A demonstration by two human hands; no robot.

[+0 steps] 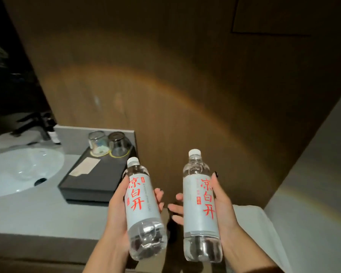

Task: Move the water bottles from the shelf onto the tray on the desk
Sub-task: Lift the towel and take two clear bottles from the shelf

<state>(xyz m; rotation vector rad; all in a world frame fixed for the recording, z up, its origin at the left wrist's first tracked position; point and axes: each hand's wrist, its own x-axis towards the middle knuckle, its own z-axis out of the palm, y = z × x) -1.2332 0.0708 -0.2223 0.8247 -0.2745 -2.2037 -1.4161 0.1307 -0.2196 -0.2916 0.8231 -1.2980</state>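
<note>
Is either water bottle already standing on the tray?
No. The left hand grips one bottle and the right hand the other bottle, both above the counter, off the tray.

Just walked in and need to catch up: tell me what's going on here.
A person holds a water bottle in each hand: the left hand grips the left bottle, the right hand grips the right bottle. Both are in the air, near the dark tray beside the sink. Two glasses stand upside down on the tray.
</note>
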